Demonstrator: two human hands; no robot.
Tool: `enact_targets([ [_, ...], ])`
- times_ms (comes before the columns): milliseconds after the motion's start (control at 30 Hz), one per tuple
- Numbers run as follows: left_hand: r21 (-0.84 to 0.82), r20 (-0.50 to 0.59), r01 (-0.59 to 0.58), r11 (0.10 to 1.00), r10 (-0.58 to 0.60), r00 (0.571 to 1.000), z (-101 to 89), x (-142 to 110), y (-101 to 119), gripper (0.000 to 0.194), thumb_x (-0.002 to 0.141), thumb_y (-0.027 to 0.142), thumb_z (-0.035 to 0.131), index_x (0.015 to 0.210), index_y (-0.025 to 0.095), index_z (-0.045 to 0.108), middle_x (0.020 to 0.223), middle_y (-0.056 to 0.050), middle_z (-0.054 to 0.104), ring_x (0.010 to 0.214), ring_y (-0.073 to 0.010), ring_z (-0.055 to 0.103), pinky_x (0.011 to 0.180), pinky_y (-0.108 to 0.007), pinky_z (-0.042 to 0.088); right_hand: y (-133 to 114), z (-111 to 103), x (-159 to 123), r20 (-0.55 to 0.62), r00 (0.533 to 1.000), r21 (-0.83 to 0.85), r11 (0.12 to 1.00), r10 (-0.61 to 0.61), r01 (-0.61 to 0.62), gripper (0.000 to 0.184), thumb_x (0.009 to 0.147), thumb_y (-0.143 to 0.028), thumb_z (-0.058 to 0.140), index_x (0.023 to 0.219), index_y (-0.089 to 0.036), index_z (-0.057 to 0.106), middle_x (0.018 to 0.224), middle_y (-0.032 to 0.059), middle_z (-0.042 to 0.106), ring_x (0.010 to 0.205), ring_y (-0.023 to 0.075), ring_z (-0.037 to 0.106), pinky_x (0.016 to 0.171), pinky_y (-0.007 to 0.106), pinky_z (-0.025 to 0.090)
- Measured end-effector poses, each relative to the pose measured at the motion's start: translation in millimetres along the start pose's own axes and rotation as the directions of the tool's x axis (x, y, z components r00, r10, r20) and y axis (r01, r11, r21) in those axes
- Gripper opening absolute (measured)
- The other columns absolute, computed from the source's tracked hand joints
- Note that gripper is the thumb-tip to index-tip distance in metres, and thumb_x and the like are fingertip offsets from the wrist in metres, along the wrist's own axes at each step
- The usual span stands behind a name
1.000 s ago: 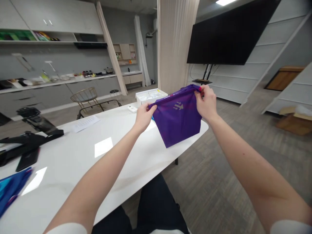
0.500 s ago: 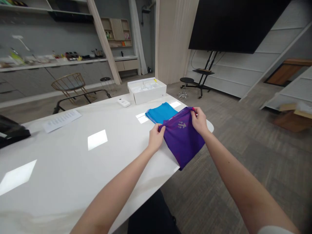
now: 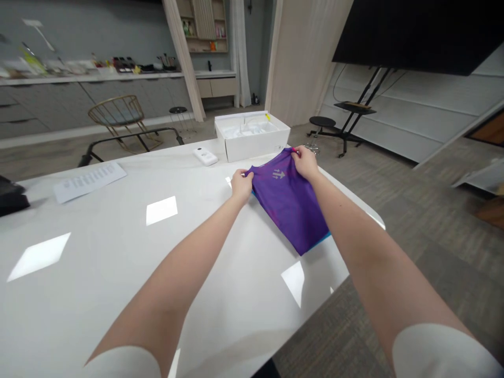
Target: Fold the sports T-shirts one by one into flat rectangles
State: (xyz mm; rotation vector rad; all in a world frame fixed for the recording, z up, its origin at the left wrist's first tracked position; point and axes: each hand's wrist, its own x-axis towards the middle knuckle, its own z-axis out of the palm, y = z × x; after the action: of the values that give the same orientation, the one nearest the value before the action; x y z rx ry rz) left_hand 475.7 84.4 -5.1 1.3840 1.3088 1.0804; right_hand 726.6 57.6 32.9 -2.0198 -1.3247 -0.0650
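While the left hand [image 3: 241,185] and right hand [image 3: 305,164] gripped its far corners between thumbs and fingers, a purple cloth [image 3: 291,210] hid most of the blue cloth [image 3: 321,241] over the white table [image 3: 212,262], with an open box [image 3: 255,146] at 11 o'clock, a white device [image 3: 205,156] at 10 and a printed sheet [image 3: 90,181] at 9.

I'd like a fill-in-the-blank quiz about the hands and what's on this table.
The left hand and right hand both grip a cloth coloured ____.
A ____ strip of fabric peeks out beneath it.
An open white ____ stands near the table's far edge.
The printed sheet lies toward the picture's ____ side.
Missing words: purple; blue; box; left.
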Motion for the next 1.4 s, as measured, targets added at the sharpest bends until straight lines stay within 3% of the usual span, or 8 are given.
enact_targets([
  [100,0.161,0.008,0.02,0.987,-0.022,1.0,-4.2,13.4,-21.9,0.028,0.087,0.024,0.067,0.113,0.017,0.064,0.098,-0.01,0.071,0.091,-0.0228,0.068,0.086,-0.035,0.05,8.0,23.8,-3.7,0.119,0.989,-0.109,0.991,0.085,-0.072,0.03,0.092,-0.03,0.056,0.119,-0.022,0.067,0.114,0.0144,0.071,0.109,0.0336,0.062,0.098,0.056,0.046],
  [200,0.367,0.026,-0.24,0.899,0.248,0.968,-3.2,3.4,-25.9,0.04,0.094,0.023,0.057,0.133,0.014,0.057,0.13,-0.02,0.064,0.122,-0.0288,0.06,0.106,-0.043,0.043,11.4,31.8,-13.8,0.142,0.989,-0.169,0.986,0.04,-0.015,0.049,0.092,-0.033,0.058,0.14,-0.021,0.057,0.141,0.019,0.058,0.128,0.0395,0.052,0.102,0.067,0.041],
  [300,0.401,0.325,-0.585,0.705,0.487,0.81,8.1,-18.0,-21.8,0.044,0.101,0.029,0.046,0.143,0.017,0.053,0.15,-0.018,0.052,0.141,-0.028,0.046,0.119,-0.045,0.031,9.0,36.4,-29.0,0.226,0.955,-0.069,0.975,-0.191,0.211,0.051,0.101,-0.039,0.045,0.148,-0.021,0.052,0.155,0.0164,0.048,0.143,0.034,0.042,0.115,0.06,0.035],
  [433,0.424,0.631,-0.649,0.631,0.307,0.712,26.9,-39.9,-21.8,0.051,0.102,0.046,0.045,0.146,0.022,0.054,0.158,-0.013,0.047,0.15,-0.0314,0.037,0.125,-0.054,0.02,14.0,39.8,-51.2,0.495,0.844,-0.03,0.967,-0.206,0.253,0.051,0.106,-0.048,0.033,0.151,-0.03,0.051,0.162,0.008,0.041,0.151,0.0294,0.033,0.123,0.063,0.018],
  [633,0.482,0.531,-0.686,0.545,0.441,0.724,31.7,-84.9,-14.3,0.064,0.103,0.048,0.04,0.157,0.015,0.038,0.168,-0.015,0.027,0.157,-0.0323,0.021,0.128,-0.055,0.012,39.5,1.5,-71.6,0.478,0.873,-0.233,0.972,0.098,0.019,0.06,0.104,-0.057,0.03,0.158,-0.032,0.039,0.17,0.0095,0.023,0.154,0.0406,0.021,0.113,0.081,0.018],
  [900,0.395,0.661,-0.747,0.535,0.399,0.635,19.8,-180.8,-18.7,0.059,0.102,0.044,0.046,0.155,0.018,0.041,0.165,-0.015,0.034,0.154,-0.0292,0.03,0.126,-0.056,0.023,41.1,-56.4,-174.2,0.358,0.928,-0.142,0.976,-0.103,0.163,0.055,0.103,-0.055,0.038,0.15,-0.029,0.049,0.164,0.0118,0.038,0.151,0.0352,0.033,0.117,0.071,0.027],
  [1167,0.378,0.713,-0.74,0.556,0.335,0.616,-86.3,-219.6,-30.0,0.036,0.1,0.028,0.051,0.134,0.022,0.06,0.149,-0.011,0.057,0.139,-0.0253,0.051,0.119,-0.048,0.037,-14.4,-74.5,-282.3,0.21,0.953,-0.042,0.972,-0.216,0.23,0.041,0.098,-0.044,0.049,0.131,-0.026,0.065,0.143,0.0145,0.059,0.134,0.0336,0.054,0.114,0.059,0.041],
  [1400,0.464,0.587,-0.591,0.66,0.271,0.763,-232.9,-255.8,-38.8,0.026,0.099,0.022,0.049,0.113,0.021,0.07,0.115,-0.007,0.072,0.11,-0.0231,0.066,0.099,-0.04,0.051,-125.5,-39.4,-348.4,0.333,0.904,0.324,0.933,-0.269,0.158,0.031,0.098,-0.049,0.048,0.111,-0.031,0.07,0.101,0.0079,0.074,0.085,0.0286,0.069,0.079,0.046,0.057],
])
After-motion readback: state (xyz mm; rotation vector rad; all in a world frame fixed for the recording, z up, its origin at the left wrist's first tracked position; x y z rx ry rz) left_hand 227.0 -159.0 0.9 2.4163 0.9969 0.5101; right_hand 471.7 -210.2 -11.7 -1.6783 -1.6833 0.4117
